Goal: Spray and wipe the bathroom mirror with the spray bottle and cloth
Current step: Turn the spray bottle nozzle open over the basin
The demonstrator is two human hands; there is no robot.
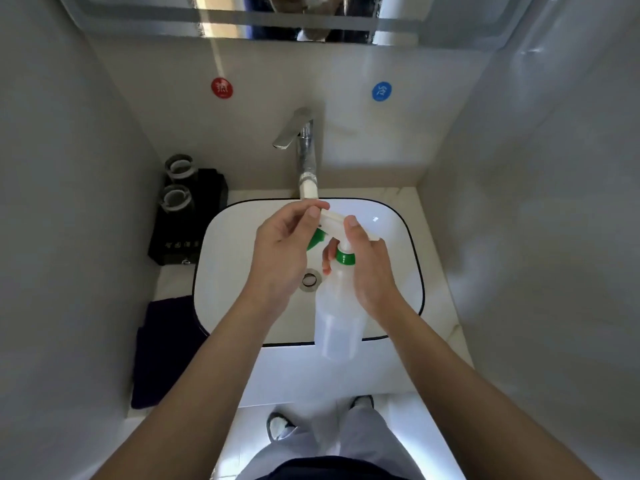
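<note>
A translucent white spray bottle [337, 320] with a green collar and green trigger hangs over the white basin [221, 271]. My right hand [369, 271] is wrapped around its neck and spray head. The thumb and fingers of my left hand [282, 247] pinch the white nozzle tip at the front of the spray head. A dark purple cloth [162, 348] lies folded on the counter left of the basin, apart from both hands. The mirror [225, 19] runs along the top edge of the view, with only its lower strip showing.
A chrome tap [304, 157] stands behind the basin, its spout just beyond my left fingers. A black tray [194, 220] with two upturned glasses sits at the back left of the counter. Red and blue round stickers mark the back wall. Side walls close in on both sides.
</note>
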